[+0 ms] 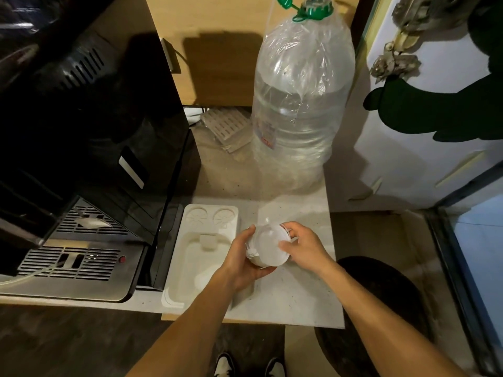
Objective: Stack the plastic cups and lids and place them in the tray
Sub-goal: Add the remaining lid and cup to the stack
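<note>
From the head view, the likeliest slip was the nested pieces sliding apart or tipping out, since the left hand [246, 258] cupped the stack of lids [268, 247] only from below and the side while the right hand [302, 244] pinched its far rim. The stack looked translucent white, thin and glossy, its edges uneven. It was held above the counter [294, 292], just beside the white tray [190, 257], not yet inside it.

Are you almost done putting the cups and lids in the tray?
Not yet. The stacking looks partly done: the left hand cradles a stack of lids while the right hand steadies its rim. The white tray beside them has no stack in it yet, so placing it there is still left.
</note>
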`<action>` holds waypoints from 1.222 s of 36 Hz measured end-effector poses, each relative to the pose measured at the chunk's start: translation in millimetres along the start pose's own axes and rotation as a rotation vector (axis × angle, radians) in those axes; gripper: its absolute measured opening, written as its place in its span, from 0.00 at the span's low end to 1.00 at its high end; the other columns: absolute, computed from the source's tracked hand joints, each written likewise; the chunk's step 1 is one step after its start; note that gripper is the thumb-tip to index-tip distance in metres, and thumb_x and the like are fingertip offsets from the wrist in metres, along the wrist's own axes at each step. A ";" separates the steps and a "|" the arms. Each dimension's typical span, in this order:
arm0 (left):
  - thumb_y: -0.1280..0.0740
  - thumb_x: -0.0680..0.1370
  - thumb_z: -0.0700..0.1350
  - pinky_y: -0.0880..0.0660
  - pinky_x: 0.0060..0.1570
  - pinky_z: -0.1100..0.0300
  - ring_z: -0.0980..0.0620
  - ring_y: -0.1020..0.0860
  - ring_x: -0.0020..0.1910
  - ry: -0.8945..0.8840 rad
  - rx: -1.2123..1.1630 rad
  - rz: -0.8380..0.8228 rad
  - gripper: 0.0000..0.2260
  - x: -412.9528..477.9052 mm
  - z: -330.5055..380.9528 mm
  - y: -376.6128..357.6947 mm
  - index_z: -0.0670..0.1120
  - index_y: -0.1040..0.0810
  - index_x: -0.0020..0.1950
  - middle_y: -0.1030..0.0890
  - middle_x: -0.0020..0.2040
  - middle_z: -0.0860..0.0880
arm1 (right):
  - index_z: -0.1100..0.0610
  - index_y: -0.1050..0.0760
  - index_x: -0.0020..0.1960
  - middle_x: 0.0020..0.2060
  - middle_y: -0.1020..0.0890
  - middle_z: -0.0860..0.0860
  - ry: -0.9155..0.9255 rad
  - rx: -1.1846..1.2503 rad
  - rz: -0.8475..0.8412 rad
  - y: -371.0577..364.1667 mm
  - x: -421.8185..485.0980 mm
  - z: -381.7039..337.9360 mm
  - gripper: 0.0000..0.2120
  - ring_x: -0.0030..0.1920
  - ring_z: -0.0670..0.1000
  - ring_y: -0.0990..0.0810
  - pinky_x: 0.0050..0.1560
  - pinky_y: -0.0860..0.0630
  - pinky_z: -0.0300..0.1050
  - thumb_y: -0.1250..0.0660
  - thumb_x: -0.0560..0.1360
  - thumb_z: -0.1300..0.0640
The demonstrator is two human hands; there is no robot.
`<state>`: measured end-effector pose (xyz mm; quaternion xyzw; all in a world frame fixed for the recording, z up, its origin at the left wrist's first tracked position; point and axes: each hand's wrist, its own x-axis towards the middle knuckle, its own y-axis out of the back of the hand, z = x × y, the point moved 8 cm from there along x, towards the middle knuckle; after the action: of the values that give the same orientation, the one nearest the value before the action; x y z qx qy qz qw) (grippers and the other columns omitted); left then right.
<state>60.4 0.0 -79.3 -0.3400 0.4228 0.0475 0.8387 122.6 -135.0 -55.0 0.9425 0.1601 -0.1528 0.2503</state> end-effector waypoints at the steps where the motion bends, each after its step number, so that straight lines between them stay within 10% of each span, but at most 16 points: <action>1: 0.34 0.78 0.57 0.21 0.56 0.45 0.38 0.21 0.58 0.004 0.006 -0.004 0.22 0.2 -0.7 0.0 0.43 0.22 0.65 0.20 0.61 0.37 | 0.51 0.25 0.62 0.52 0.19 0.47 0.000 -0.039 0.018 -0.1 0.0 1.4 0.17 0.53 0.49 0.20 0.50 0.20 0.44 0.28 0.74 0.59; 44: 0.38 0.79 0.60 0.22 0.60 0.45 0.40 0.18 0.55 0.066 0.139 0.061 0.24 -5.5 -11.4 -4.8 0.44 0.20 0.65 0.15 0.55 0.40 | 0.49 0.24 0.58 0.55 0.23 0.45 0.150 -0.074 0.280 -10.5 -22.7 -22.0 0.15 0.54 0.46 0.23 0.50 0.25 0.36 0.27 0.74 0.58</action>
<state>51.0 -9.5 -77.3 -0.2694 0.4627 0.0322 0.8440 102.7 -120.0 -32.9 0.9546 0.0510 -0.0399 0.2909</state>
